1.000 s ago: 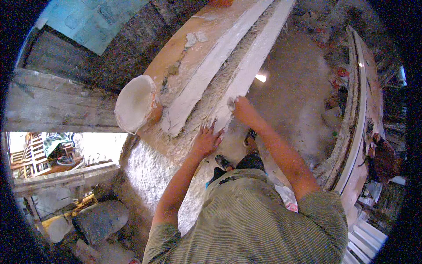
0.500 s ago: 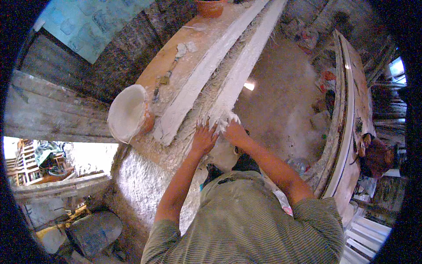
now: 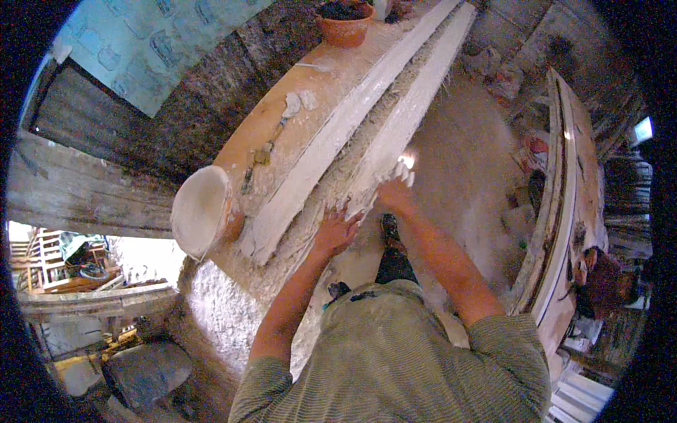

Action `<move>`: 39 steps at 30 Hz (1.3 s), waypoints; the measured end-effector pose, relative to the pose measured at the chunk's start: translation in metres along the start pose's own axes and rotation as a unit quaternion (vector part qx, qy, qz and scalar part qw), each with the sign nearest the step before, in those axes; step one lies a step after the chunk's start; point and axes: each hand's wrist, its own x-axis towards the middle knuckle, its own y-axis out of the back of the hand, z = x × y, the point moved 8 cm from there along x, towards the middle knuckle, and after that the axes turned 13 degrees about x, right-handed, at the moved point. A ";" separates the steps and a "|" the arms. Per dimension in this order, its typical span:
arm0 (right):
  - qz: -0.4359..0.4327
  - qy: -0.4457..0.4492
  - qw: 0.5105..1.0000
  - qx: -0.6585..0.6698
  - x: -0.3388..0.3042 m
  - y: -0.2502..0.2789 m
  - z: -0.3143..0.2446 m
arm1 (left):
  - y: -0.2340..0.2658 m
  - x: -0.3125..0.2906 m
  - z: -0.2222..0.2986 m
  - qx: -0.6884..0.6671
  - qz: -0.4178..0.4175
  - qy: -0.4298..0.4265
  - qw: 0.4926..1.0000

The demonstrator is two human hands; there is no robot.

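Observation:
Two long strips coated in wet white plaster-like paste lie side by side on a wooden table, the left strip [image 3: 310, 176] and the right strip [image 3: 402, 130]. Loose fibres stick out along their edges. My left hand [image 3: 338, 231] rests with fingers spread on the near end of the right strip. Farther along, my right hand [image 3: 396, 195] is at that strip's outer edge, its fingers stretched out and whitened with paste. Neither hand grips anything that I can see. Some of the right fingertips blend into the white material.
A white-crusted bucket [image 3: 201, 211] stands at the table's left edge. An orange basin [image 3: 345, 27] sits at the far end of the tabletop [image 3: 243, 130], with dried lumps [image 3: 293, 104] nearer. On the right is a long bench [image 3: 560, 190], with a person [image 3: 606, 278] beside it.
My right hand has moved forward along the strip's outer edge, away from my left hand. The view has shifted, showing more of the orange basin, and one foot has stepped forward.

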 end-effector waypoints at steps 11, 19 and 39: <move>0.081 -0.037 0.971 0.224 0.023 0.087 0.084 | 0.002 0.132 0.010 -0.031 -0.004 0.064 0.997; 0.104 -0.009 0.992 0.075 0.010 0.105 0.054 | -0.001 0.178 0.022 -0.022 -0.077 0.049 0.996; 0.182 0.096 0.977 -0.057 0.003 0.070 0.014 | -0.019 0.065 0.021 -0.067 -0.089 0.075 0.991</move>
